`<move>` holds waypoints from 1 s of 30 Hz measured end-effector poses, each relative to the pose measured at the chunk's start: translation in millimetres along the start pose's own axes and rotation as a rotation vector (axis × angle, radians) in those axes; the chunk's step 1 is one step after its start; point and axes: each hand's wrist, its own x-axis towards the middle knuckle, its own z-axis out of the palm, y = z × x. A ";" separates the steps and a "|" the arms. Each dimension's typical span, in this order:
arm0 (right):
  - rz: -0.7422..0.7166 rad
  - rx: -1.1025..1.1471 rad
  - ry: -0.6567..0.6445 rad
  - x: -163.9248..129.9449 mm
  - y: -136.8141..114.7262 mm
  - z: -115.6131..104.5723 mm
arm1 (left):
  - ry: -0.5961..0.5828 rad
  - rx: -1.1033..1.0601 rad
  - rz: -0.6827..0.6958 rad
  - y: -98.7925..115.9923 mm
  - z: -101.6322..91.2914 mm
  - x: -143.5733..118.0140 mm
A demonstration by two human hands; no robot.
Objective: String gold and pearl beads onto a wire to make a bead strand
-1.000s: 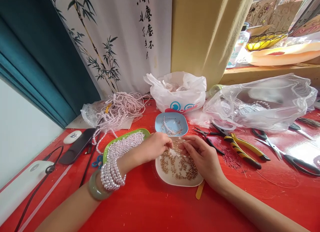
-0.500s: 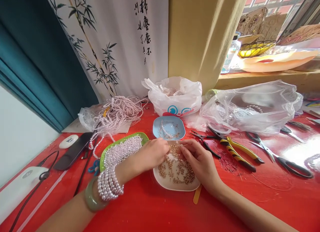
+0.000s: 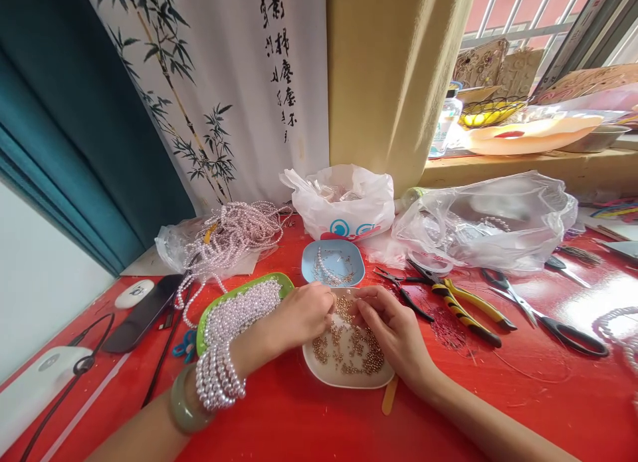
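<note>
My left hand is closed in a pinch over the far left side of a white tray of small gold beads. Across from it my right hand pinches over the tray's right side, thumb and forefinger together. Whatever sits between the fingertips of either hand is too small to make out. Strands of pearl beads and a green bangle circle my left wrist. Under my left forearm lies a green tray of loose pearl beads. Just beyond my hands, a blue tray holds a short pearl strand and thin pins.
Pliers with yellow-black handles, smaller pliers and scissors lie to the right. Behind stand a white plastic bag and a clear bag. Pearl strands, a dark phone-like slab and cables are at left.
The camera view has tilted slightly, so the scene sits a little lower and further left. Both hands stay pinched over the white tray, with the fingertips a little further apart.
</note>
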 end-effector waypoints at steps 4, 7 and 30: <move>0.013 0.007 0.003 -0.6 0.0 -0.2 | 0.091 -0.530 -0.170 1.6 -3.8 4.3; 0.008 -0.017 0.002 -1.2 0.0 0.5 | 0.090 -1.075 -0.314 2.1 -5.5 7.1; 0.003 -0.088 -0.008 -2.1 -6.2 0.9 | 0.067 -1.566 -0.401 5.9 -2.0 7.8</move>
